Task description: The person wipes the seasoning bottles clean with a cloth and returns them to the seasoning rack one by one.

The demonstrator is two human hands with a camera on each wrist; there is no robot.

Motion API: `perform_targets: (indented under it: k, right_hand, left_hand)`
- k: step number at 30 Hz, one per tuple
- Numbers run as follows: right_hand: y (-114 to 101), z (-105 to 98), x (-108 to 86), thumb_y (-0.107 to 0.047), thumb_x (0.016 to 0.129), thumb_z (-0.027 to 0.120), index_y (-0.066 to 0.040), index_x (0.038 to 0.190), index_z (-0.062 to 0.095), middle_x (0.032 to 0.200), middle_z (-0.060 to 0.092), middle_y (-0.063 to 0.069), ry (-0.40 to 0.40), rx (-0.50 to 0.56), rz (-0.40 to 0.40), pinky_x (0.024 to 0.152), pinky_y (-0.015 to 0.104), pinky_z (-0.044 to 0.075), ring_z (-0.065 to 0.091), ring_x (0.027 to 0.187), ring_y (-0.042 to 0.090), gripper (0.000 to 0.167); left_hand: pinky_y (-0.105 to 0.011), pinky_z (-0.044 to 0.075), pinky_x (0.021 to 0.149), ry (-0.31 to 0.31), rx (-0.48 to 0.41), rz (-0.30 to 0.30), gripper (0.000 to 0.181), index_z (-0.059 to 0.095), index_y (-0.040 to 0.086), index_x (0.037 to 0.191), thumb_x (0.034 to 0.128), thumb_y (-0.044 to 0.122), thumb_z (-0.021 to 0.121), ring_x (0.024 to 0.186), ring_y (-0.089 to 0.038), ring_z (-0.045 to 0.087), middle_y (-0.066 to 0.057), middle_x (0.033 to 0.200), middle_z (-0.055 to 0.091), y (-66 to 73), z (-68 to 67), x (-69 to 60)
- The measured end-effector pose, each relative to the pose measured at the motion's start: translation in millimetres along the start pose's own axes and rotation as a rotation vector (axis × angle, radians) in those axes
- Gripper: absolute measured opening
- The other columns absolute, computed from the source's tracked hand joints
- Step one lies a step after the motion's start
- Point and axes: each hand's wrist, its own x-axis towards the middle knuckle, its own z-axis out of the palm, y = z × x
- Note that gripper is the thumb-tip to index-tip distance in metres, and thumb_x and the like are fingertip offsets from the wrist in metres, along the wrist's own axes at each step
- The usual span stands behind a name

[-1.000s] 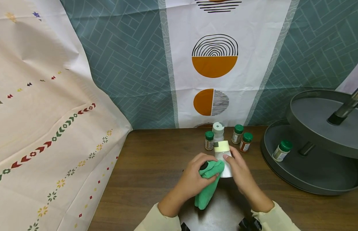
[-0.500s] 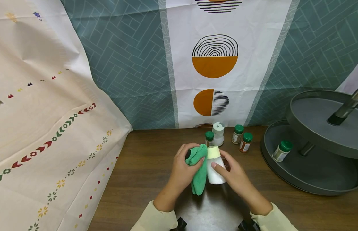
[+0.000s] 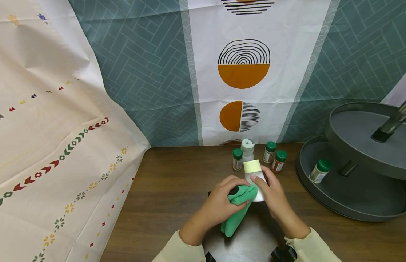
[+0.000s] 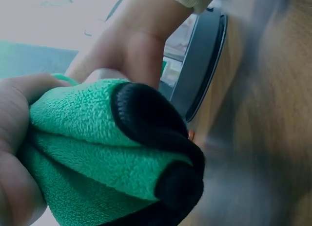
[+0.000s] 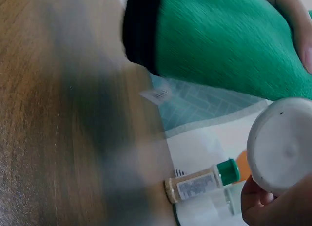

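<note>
My left hand (image 3: pixel 217 203) grips a folded green cloth (image 3: pixel 236 218) with a black edge. That cloth (image 4: pixel 87 148) fills much of the left wrist view, bunched in the fingers. In my right hand (image 3: pixel 275 194) is a white bottle (image 3: pixel 259 196) with a pale yellow cap (image 3: pixel 252 166), held above the table and tilted. The cloth's upper end lies against the bottle's left side in the head view. The right wrist view shows the bottle's round base (image 5: pixel 287 148), with the cloth (image 5: pixel 219 46) beside it. My right fingers partly hide the bottle.
Behind the hands stand a green-capped spice jar (image 3: pixel 237 159), a white-capped jar (image 3: pixel 247 149) and two more green-capped jars (image 3: pixel 269 152). At the right is a two-tier dark tray stand (image 3: pixel 334 203) with a green-capped jar (image 3: pixel 320 171) on its lower tier. Patterned cloth (image 3: pixel 150 91) hangs behind.
Both hands, cloth and bottle shifted left half a second ago and have since come back right. The cloth now slants across the bottle's side. The standing jars have not moved.
</note>
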Motion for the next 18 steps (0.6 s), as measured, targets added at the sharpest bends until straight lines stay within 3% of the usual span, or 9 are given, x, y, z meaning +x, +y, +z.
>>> perform_targets:
  k: [2,5,14,18]
  right_hand:
    - [1.0,-1.3,1.1,-0.015,0.103,0.056,-0.005,0.142,0.048,0.119,0.058,0.014,0.006,0.009,0.003,0.075,0.028,0.056,0.062,0.094,0.011,0.041]
    - [2.3,-1.6,2.2,-0.016,0.103,0.055,-0.004,0.143,0.047,0.12,0.057,0.013,-0.01,0.022,0.004,0.076,0.029,0.056,0.062,0.096,0.013,0.042]
    - [2.2,2.9,0.3,-0.028,0.109,0.042,-0.007,0.144,0.045,0.121,0.054,0.017,-0.116,0.064,0.067,0.073,0.037,0.057,0.063,0.093,0.017,0.04]
    - [-0.8,4.7,-1.8,-0.023,0.11,0.033,-0.009,0.147,0.045,0.124,0.054,0.021,-0.157,0.055,0.088,0.074,0.038,0.056,0.061,0.095,0.02,0.041]
  left_hand:
    - [-0.025,0.052,0.094,-0.03,0.011,-0.001,0.042,0.064,0.023,0.123,0.0852,0.015,0.082,0.105,-0.006,0.06,0.004,0.118,0.063,0.3,2.1,-0.4]
    - [-0.025,0.051,0.094,-0.023,0.003,-0.019,0.042,0.064,0.023,0.122,0.085,0.014,0.082,0.105,-0.007,0.059,0.004,0.116,0.064,0.1,3.1,-0.1]
    - [-0.031,0.053,0.093,0.118,-0.014,-0.06,0.043,0.064,0.023,0.122,0.0844,0.012,0.082,0.106,-0.012,0.061,0.002,0.118,0.063,-5.6,-3.0,2.0]
    - [-0.031,0.054,0.092,0.184,-0.053,-0.113,0.042,0.065,0.025,0.122,0.0853,0.012,0.081,0.107,-0.014,0.061,0.003,0.118,0.063,-8.6,-11.0,2.9]
